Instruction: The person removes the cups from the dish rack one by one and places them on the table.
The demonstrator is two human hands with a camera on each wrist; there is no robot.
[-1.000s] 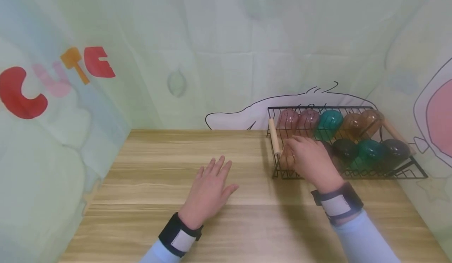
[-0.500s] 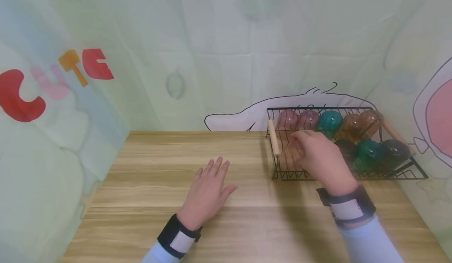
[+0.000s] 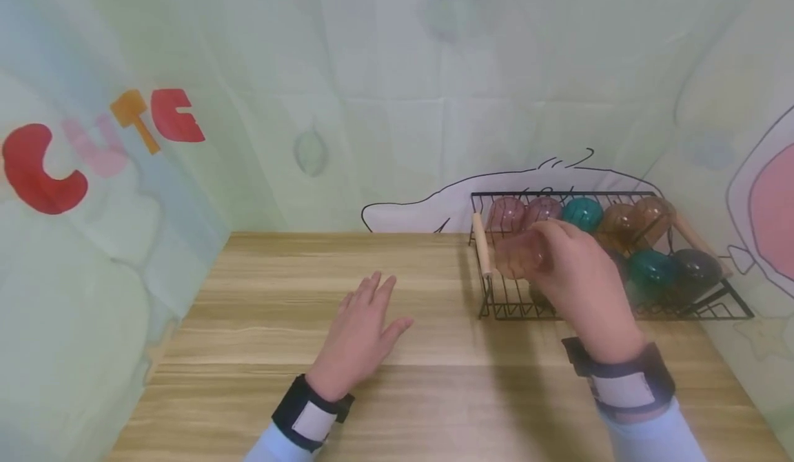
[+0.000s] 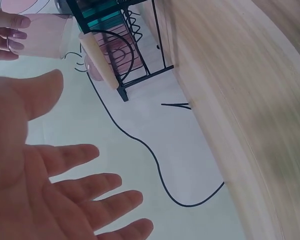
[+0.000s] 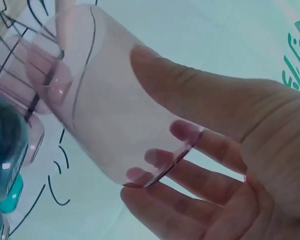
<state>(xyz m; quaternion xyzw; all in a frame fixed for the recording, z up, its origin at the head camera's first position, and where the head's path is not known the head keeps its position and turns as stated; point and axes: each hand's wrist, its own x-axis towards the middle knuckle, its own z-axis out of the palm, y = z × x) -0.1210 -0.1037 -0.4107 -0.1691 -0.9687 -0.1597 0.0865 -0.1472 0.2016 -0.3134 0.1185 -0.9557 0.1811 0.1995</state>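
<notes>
My right hand grips a clear pinkish cup above the left front of a black wire basket. In the right wrist view, the thumb lies on one side of the tilted cup, and fingertips show through its wall near one end. Other coloured cups lie in the basket, including two pink ones and a teal one at the back. To the basket's left, over the wooden table, my left hand is held with its fingers extended and touches no cup.
Wooden handles flank the basket, which stands at the table's back right, close to the wall cloth. A green cup and a dark cup sit in its front row. The wooden table stretches to the left.
My right hand has lifted the pinkish cup up from the basket's front left corner and shifted slightly right. The left hand has turned a little and stays over the table.
</notes>
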